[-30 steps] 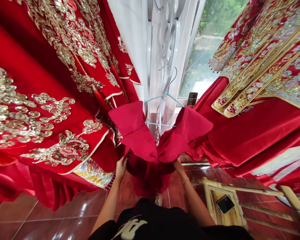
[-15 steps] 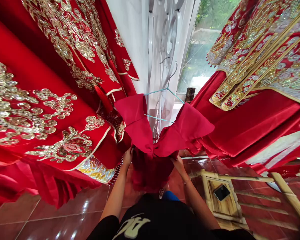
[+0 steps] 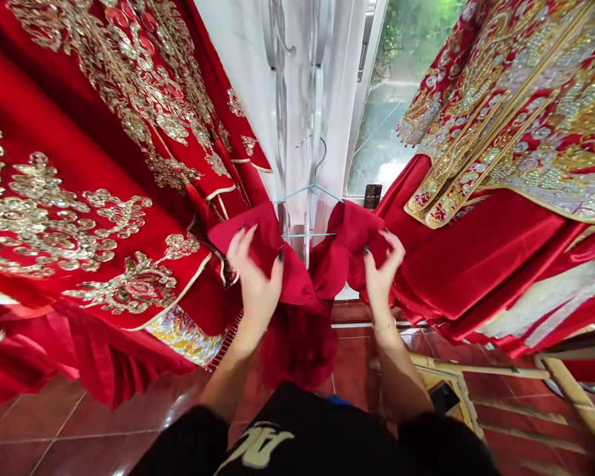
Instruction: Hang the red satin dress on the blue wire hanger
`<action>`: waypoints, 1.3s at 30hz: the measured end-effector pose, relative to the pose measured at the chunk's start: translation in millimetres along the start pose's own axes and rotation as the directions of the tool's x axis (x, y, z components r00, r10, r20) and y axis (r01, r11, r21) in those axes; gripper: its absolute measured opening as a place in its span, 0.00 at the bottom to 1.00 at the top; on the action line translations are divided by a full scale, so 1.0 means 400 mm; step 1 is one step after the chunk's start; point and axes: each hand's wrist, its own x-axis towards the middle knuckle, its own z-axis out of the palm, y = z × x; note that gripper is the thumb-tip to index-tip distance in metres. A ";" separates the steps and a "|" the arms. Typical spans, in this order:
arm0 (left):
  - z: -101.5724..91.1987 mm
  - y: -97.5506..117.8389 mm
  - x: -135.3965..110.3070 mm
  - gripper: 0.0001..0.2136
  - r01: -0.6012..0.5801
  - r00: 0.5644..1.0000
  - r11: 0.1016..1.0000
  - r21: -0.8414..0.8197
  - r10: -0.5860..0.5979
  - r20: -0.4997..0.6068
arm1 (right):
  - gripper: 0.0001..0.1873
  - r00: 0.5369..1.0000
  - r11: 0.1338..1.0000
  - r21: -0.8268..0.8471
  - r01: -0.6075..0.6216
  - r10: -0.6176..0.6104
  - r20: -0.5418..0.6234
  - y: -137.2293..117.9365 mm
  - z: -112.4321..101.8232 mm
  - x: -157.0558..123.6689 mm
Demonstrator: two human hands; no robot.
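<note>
Our left hand [image 3: 255,284] is open, fingers spread and dark-painted nails showing, with its fingertips against the red satin garment [image 3: 297,330]. Our right hand [image 3: 381,277] is half curled at the garment's other shoulder, fingertips at the cloth (whether they pinch it we cannot tell). The garment hangs between our hands, its upper edges spread to either side and its lower folds bunched below our wrists, in front of our black T-shirt [image 3: 297,430]. It sits on a teal wire hanger [image 3: 292,194], whose hook rises against a white curtain [image 3: 238,79].

Gold-embroidered red robes hang to the left [image 3: 79,198] and right [image 3: 500,132], close beside the hands, the right robe's satin skirt just past our right hand. A black phone [image 3: 372,196] stands at the bottom of the window [image 3: 401,99].

Below our right forearm, a bamboo stool [image 3: 476,367] stands on the glossy red floor tiles [image 3: 44,423], and a second phone [image 3: 444,397] lies on its seat, partly hidden by our arm.
</note>
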 end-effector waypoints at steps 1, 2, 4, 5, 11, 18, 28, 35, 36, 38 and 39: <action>0.044 0.014 0.046 0.32 -0.006 0.999 0.995 0.099 0.001 0.046 | 0.30 0.995 0.996 -0.072 0.062 -0.056 0.080 -0.034 0.028 0.049; 0.085 0.018 0.084 0.35 0.011 0.998 0.985 0.172 -0.022 0.062 | 0.33 0.986 0.986 -0.144 0.083 -0.060 0.157 -0.061 0.056 0.089; 0.145 0.002 0.128 0.37 0.047 0.996 0.968 0.245 -0.064 0.063 | 0.39 0.956 0.964 -0.256 0.068 0.010 0.292 -0.092 0.105 0.139; 0.159 -0.011 0.136 0.38 0.066 0.995 0.964 0.258 -0.083 0.055 | 0.41 0.941 0.954 -0.296 0.059 0.046 0.336 -0.097 0.123 0.151; 0.082 -0.056 0.138 0.39 0.082 0.988 0.956 0.281 -0.114 0.101 | 0.39 0.900 0.924 -0.320 0.207 -0.051 0.433 -0.068 0.113 0.185; 0.064 -0.049 0.189 0.34 0.008 0.982 0.898 0.439 -0.091 0.168 | 0.27 0.856 0.834 -0.470 0.291 -0.008 0.517 -0.070 0.092 0.255; 0.056 -0.119 0.230 0.33 -0.052 0.968 0.953 0.298 -0.025 0.249 | 0.16 0.850 0.922 -0.313 0.229 -0.032 0.526 -0.027 0.078 0.257; 0.048 -0.032 0.203 0.33 -0.040 0.962 0.789 0.614 -0.136 0.237 | 0.25 0.866 0.902 -0.383 0.201 0.020 0.500 -0.046 0.076 0.232; 0.048 -0.024 0.202 0.33 -0.032 0.963 0.766 0.643 -0.149 0.226 | 0.24 0.863 0.892 -0.403 0.204 0.031 0.504 -0.049 0.073 0.235; 0.045 -0.014 0.206 0.34 -0.017 0.962 0.751 0.660 -0.167 0.214 | 0.22 0.850 0.879 -0.423 0.222 0.038 0.526 -0.054 0.066 0.244; 0.041 -0.012 0.210 0.34 -0.012 0.961 0.756 0.654 -0.172 0.217 | 0.20 0.841 0.872 -0.430 0.233 0.041 0.540 -0.056 0.062 0.250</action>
